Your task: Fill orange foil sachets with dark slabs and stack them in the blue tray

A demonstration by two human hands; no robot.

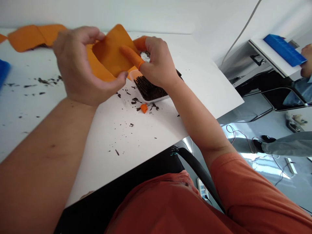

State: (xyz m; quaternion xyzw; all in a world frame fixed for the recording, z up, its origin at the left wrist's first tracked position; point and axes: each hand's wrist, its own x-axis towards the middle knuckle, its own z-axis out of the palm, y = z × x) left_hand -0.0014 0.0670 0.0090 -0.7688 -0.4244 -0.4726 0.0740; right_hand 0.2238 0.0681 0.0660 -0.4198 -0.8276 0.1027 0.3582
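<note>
My left hand (81, 63) curves around an orange pouch-like folded piece (112, 48), its thumb and fingers at the left and lower edges. The piece is bent, with a gap showing along its left side. Orange finger cots cover the thumb and index finger of my right hand (156, 61), which pinches the right side of the same piece. Just below my right hand, a clear plastic box (147, 101) holds many thin dark sticks (146, 86), partly hidden by my wrist. A small crumpled orange bit (144, 108) lies by the box.
Dark flakes (44, 80) are scattered over the white table (102, 182). More orange pieces (36, 35) lie at the back left, and a blue object (3, 71) shows at the left edge. To the right, another person's hand (306, 58) is at a blue tray (284, 48).
</note>
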